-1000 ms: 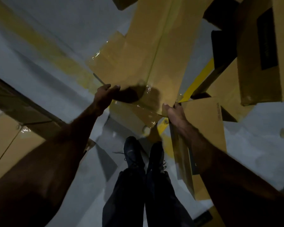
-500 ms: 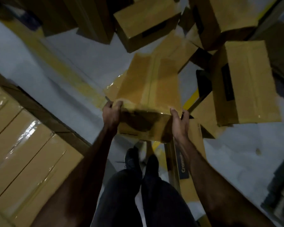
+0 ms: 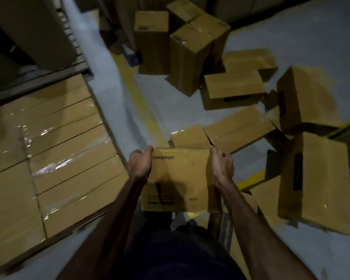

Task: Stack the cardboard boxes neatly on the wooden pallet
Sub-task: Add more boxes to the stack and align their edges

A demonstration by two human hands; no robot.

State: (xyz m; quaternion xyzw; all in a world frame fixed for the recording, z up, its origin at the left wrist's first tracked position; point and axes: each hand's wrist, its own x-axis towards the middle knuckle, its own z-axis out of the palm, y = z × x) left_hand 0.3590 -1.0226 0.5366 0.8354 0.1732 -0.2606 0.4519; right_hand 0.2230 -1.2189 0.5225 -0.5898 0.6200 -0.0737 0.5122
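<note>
Here, both hands hold 1 cardboard box (image 3: 180, 178) in front of the body, above the floor (image 3: 321, 33). The left hand (image 3: 138, 163) has its grip curled round the box's left edge, fingers over the top corner. The right hand (image 3: 220, 165) has its grip wrapped round the right edge in the same way. The box's printed face is turned toward the camera. To the left lies a flat layer of taped boxes (image 3: 55, 156), packed side by side in rows. More loose boxes (image 3: 230, 89) lie scattered on the floor ahead and to the right, some upright, some tipped over. A yellow line (image 3: 143, 110) runs across the floor.
</note>
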